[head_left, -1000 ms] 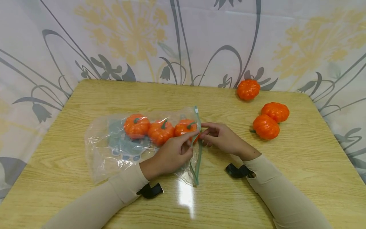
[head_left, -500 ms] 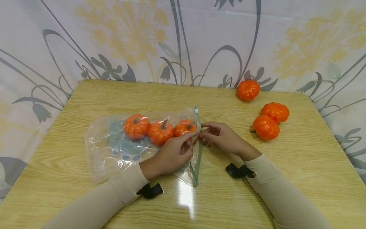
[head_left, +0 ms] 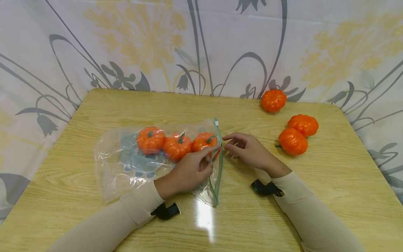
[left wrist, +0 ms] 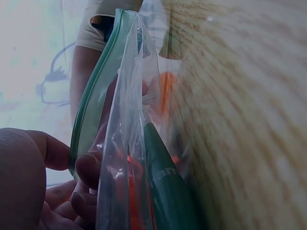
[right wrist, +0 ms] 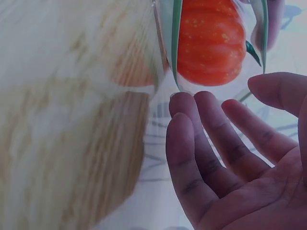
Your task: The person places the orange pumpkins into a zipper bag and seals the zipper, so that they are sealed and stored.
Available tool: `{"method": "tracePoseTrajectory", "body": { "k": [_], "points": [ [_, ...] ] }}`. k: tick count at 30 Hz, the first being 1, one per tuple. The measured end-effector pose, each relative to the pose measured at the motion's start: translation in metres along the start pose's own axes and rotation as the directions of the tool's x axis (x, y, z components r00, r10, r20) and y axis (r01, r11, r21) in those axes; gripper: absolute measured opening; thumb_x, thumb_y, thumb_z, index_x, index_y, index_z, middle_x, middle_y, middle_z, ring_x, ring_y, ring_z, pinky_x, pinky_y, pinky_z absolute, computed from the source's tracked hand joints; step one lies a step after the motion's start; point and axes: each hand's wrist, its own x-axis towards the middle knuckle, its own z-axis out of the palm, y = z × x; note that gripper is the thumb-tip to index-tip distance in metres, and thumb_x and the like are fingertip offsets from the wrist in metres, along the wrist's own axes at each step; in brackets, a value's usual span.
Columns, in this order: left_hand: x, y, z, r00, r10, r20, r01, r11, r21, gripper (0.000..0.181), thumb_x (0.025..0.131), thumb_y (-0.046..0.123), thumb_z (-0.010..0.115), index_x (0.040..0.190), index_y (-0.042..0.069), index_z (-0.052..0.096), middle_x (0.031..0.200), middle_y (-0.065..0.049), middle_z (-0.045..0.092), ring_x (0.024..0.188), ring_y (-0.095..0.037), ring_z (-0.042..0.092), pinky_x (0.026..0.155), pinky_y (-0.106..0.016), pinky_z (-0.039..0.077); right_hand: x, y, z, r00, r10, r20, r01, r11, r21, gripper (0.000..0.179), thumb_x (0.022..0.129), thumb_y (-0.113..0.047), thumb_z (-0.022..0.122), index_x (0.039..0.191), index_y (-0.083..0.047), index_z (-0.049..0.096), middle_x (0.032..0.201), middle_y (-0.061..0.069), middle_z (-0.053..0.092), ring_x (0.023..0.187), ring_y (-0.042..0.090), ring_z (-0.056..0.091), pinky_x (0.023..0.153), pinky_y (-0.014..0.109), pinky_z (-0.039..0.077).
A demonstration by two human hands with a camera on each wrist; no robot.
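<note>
A clear zip bag [head_left: 110, 157] with a green zip edge lies on the table, three orange toy pumpkins in a row inside. The pumpkin nearest the mouth [head_left: 203, 140] sits just within the opening, as the right wrist view also shows. My left hand [head_left: 189, 171] pinches the upper green edge [left wrist: 91, 91] of the bag, holding the mouth apart. To the right of the mouth is my right hand [head_left: 248, 152], its fingers [right wrist: 230, 139] loosely bent with nothing in them. A small gap parts its fingertips from the bag.
Three more orange pumpkins are outside the bag at the right: one at the back [head_left: 274, 100], two touching each other [head_left: 303, 125] nearer the right hand. The wooden table [head_left: 340, 196] ends at a flowered cloth [head_left: 220, 42] behind.
My right hand has drawn slightly to the right, away from the bag's edge. The left hand, the bag and the pumpkins stay put; the head view has shifted very slightly.
</note>
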Motion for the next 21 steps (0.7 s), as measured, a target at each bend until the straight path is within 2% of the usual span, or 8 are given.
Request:
{"method": "tracePoseTrajectory", "body": {
  "k": [6,10,21],
  "points": [
    [-0.0012,0.0000,0.0003,1.000,-0.009,0.004,0.009,1.000,0.003,0.055,0.092,0.010,0.056,0.147,0.009,0.049,0.088,0.002,0.056,0.062,-0.006,0.045,0.056,-0.019,0.041,-0.0009,-0.0014,0.0006,0.998,-0.061,-0.033,0.056,0.990,-0.129,0.032,0.100,-0.019,0.060,0.130,-0.007,0.063,0.107,0.016,0.072,0.082,0.021,0.071,0.073,0.032,0.058],
    [-0.0015,0.0001,0.0001,1.000,-0.011,0.007,0.011,1.000,0.001,0.056,0.092,0.009,0.055,0.147,0.009,0.049,0.089,0.002,0.056,0.062,-0.006,0.045,0.056,-0.019,0.041,-0.0016,-0.0024,0.0005,0.996,-0.078,-0.049,0.067,0.978,-0.198,0.031,0.100,-0.018,0.060,0.129,-0.007,0.064,0.105,0.013,0.073,0.081,0.019,0.070,0.072,0.032,0.057],
    [0.0002,0.0020,0.0001,1.000,-0.016,0.005,0.016,1.000,0.003,0.056,0.091,0.010,0.055,0.147,0.009,0.049,0.088,0.003,0.056,0.062,-0.005,0.044,0.056,-0.019,0.040,-0.0016,-0.0010,-0.0083,0.981,-0.130,-0.145,0.079,0.946,-0.314,0.029,0.100,-0.017,0.060,0.126,-0.007,0.066,0.107,0.011,0.072,0.091,0.026,0.071,0.082,0.045,0.059]
  ]
}}
